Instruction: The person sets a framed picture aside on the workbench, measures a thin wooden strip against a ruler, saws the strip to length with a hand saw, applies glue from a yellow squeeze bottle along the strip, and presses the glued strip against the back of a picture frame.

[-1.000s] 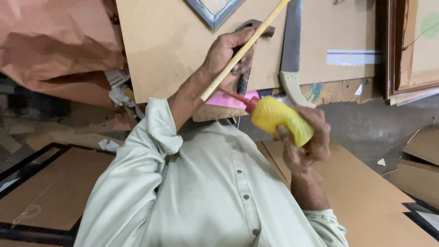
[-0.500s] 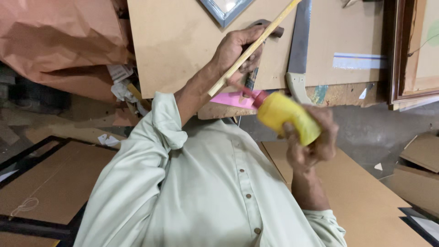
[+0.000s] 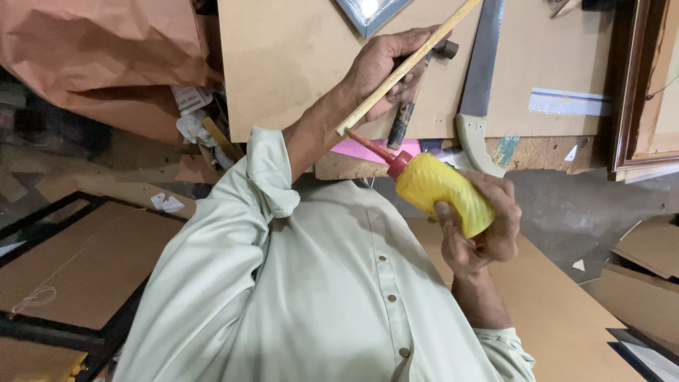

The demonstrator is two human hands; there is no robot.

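Note:
My left hand (image 3: 385, 71) grips a thin pale wooden strip (image 3: 431, 49) that slants up to the right over the brown board table (image 3: 283, 64). A dark-handled tool (image 3: 399, 126) lies under that hand's fingers. My right hand (image 3: 488, 240) is closed around a yellow squeeze bottle (image 3: 442, 191), held above my pale green shirt. The bottle's red nozzle (image 3: 375, 150) points up-left and its tip touches the lower end of the strip.
A grey blade with a pale handle (image 3: 481, 71) lies on the table beside a picture-frame corner (image 3: 368, 10). Pink paper (image 3: 353, 150) sits at the table edge. Brown wrapping paper (image 3: 92, 49) is at upper left, a wooden frame (image 3: 629, 92) at right, cardboard sheets (image 3: 78, 262) on the floor.
The bottle and my right hand drifted slightly right and down. The nozzle tip stays at the strip's lower end, and my left hand keeps its grip.

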